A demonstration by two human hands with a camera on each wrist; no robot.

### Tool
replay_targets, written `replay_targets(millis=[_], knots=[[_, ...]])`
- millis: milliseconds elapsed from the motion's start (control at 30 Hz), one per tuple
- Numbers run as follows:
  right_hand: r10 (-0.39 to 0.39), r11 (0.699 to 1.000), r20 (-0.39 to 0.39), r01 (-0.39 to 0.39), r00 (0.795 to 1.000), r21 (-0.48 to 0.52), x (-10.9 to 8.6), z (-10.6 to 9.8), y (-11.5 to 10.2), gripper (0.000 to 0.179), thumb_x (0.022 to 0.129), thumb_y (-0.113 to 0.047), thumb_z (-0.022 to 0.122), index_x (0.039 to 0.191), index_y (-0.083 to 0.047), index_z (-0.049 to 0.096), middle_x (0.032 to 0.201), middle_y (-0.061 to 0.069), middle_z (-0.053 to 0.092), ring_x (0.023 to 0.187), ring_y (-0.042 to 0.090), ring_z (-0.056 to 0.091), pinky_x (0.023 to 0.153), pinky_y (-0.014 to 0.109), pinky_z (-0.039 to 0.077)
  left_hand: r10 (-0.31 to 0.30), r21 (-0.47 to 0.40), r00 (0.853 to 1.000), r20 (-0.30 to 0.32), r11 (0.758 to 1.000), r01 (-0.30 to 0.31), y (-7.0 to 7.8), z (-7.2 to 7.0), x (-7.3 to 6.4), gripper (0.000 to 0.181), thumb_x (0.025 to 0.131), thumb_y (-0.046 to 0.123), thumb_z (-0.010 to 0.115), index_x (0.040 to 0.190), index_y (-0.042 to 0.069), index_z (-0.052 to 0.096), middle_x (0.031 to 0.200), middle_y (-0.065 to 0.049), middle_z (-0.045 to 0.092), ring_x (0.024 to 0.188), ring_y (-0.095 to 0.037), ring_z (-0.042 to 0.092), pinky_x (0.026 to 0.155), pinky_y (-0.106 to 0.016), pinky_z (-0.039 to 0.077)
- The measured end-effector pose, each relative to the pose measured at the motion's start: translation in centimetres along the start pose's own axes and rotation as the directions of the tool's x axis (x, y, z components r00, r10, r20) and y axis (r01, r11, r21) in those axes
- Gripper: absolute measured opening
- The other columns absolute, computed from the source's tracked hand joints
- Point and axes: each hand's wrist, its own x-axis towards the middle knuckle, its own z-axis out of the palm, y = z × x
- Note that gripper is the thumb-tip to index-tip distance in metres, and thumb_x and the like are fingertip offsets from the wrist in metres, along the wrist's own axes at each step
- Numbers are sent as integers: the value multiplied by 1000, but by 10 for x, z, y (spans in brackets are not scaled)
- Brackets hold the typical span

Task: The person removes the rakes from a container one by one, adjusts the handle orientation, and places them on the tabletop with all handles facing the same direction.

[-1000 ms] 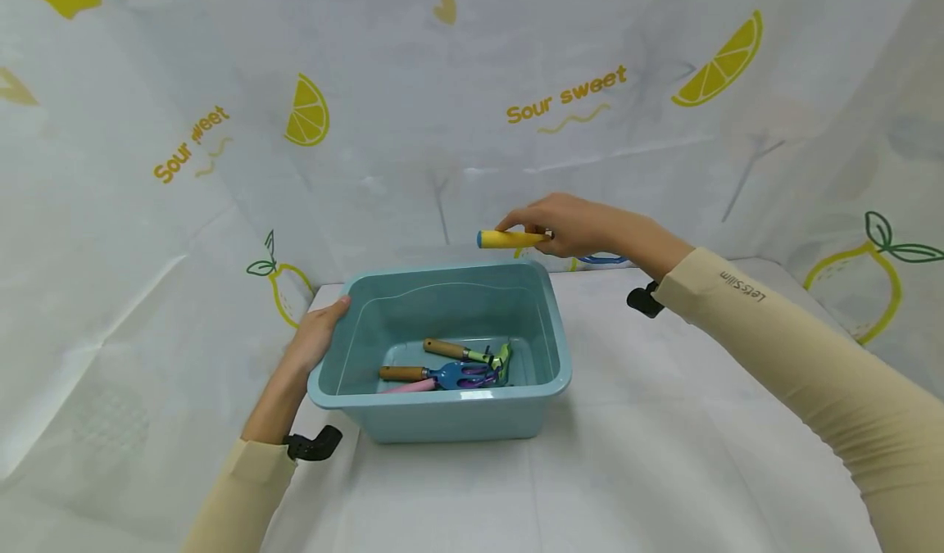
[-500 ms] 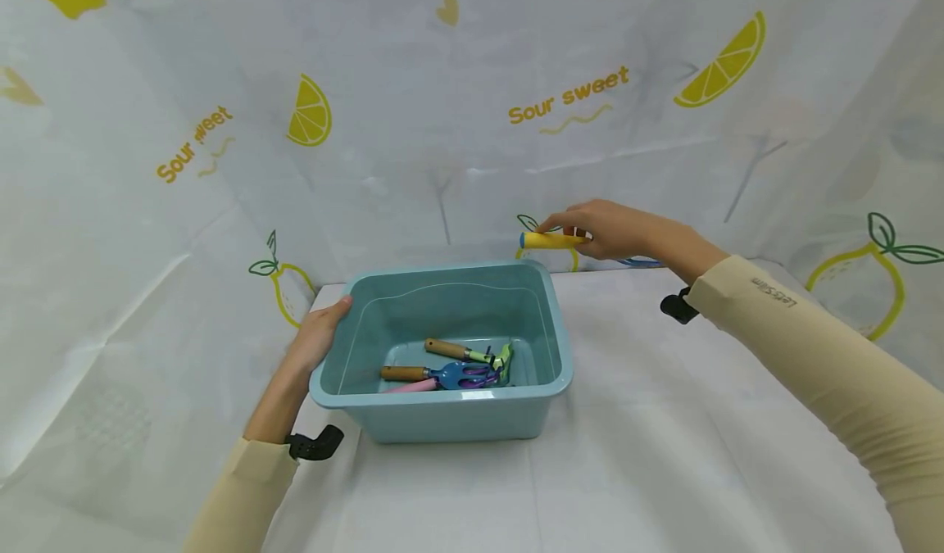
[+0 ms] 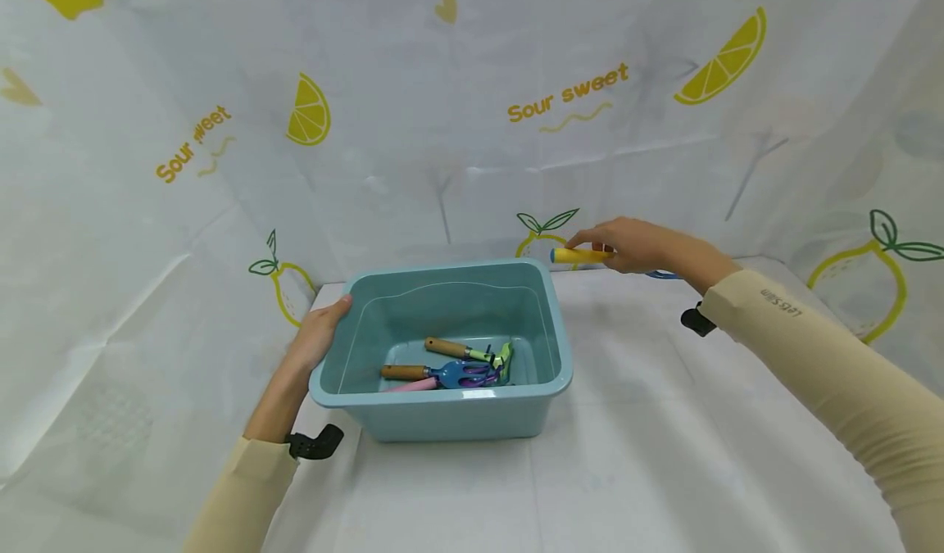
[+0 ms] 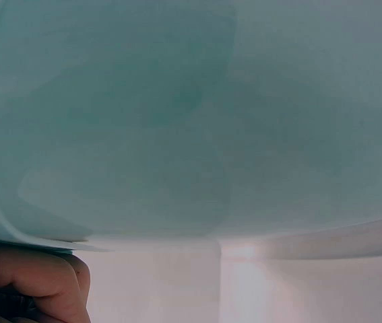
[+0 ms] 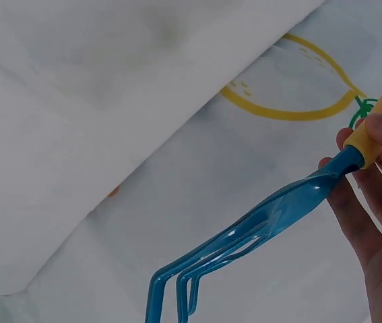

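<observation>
My left hand grips the left rim of a blue-green plastic tub; curled fingers show under that rim in the left wrist view. Right of the tub and above the table, my right hand holds a hand rake by its yellow handle. The rake's blue bent tines point away from the fingers in the right wrist view. Inside the tub lie a blue garden fork with a wooden handle, a green-headed tool with a wooden handle, and a pink handle. Their heads overlap.
A white cloth covers the table, with its far edge behind the tub. The lemon-printed white sheet hangs behind and at both sides. The tub's raised walls surround the tools.
My right hand has carried the hand rake to the right, away from above the tub, and slightly lower. My left hand and the tub have stayed in place.
</observation>
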Motion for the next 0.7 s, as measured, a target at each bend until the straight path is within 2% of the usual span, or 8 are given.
replay_targets(millis=[200,467,700], knots=[[10,1000,35,-10,999,5,0,14,4,55,91,8,60,134,-25,66,111,13,70,95,28,63,74,39,57,-7,-23,1000,4,1000,7,0,0,0,71,109,54,39,136,-9,57,89,2,70,76,-7,67,64,-25,56],[-13,999,23,14,1000,-29,2,45,14,50,92,6,63,132,-24,68,111,8,73,98,28,66,83,46,59,-16,-6,1000,-15,1000,16,-2,0,1,71,109,54,39,136,-8,58,93,-1,71,79,-7,66,66,-25,56],[-12,1000,31,12,999,-6,1,71,21,53,90,10,61,131,-23,69,109,9,73,96,27,66,83,47,58,-17,3,1000,-26,1000,17,0,1,0,71,108,55,41,137,-8,59,94,-2,72,80,-8,67,66,-24,56]])
